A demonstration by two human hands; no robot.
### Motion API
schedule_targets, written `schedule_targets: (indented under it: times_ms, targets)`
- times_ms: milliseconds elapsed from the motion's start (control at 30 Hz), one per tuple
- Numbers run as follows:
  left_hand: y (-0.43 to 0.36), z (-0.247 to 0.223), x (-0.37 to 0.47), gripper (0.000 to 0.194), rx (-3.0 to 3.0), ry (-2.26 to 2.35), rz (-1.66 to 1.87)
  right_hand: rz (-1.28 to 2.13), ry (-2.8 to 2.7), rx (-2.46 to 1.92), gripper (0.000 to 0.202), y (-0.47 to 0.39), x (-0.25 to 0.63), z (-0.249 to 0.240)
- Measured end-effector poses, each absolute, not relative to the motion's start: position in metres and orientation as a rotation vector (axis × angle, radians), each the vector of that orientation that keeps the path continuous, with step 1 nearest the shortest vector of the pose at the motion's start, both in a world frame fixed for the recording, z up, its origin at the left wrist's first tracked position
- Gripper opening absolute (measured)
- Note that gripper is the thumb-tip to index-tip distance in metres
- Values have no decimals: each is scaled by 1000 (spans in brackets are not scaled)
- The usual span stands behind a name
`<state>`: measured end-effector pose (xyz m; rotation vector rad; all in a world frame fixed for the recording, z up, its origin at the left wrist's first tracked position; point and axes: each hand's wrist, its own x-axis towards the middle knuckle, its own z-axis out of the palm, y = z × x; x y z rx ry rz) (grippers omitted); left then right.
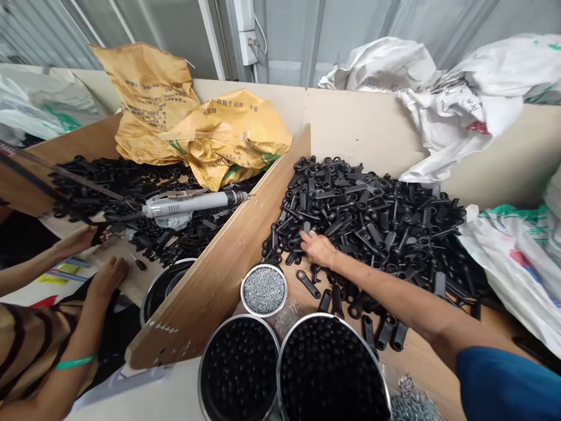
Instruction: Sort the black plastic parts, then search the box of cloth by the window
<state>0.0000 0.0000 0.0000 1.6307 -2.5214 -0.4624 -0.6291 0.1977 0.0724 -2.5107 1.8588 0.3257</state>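
My right hand point(318, 249) reaches in from the lower right on a bare arm with a blue sleeve point(504, 383). It lies palm down at the near left edge of a big pile of black plastic link parts point(377, 216), fingertips touching the parts, fingers spread and closed on nothing. A single black link point(308, 284) lies just below the hand on the wooden bench. My left hand is out of view.
A small bowl of silver screws point(263, 289) and two large pots of black round pieces point(239, 368) point(331, 371) stand at the front. A wooden divider point(228, 257) separates a co-worker's bay, with that person's hands point(94, 257), an electric screwdriver point(193, 203) and yellow sacks point(188, 117). White sacks point(460, 99) lie right.
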Motion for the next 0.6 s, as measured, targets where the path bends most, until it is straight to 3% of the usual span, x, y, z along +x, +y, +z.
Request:
schedule_targets:
  times_ms: [167, 300, 467, 600]
  targets:
    - [12, 16, -14, 45, 1624, -2487, -478, 97, 2172, -2446, 24, 184, -662, 133]
    - [16, 31, -36, 25, 1658, -2430, -534, -215, 2563, -2258, 24, 167, -705, 188]
    - [28, 57, -89, 56, 1726, -2290, -670, -307, 2765, -2120, 49, 162, -711, 209]
    - [22, 72, -132, 73, 1725, -2210, -843, -327, 2021, -1769, 35, 189, -642, 156]
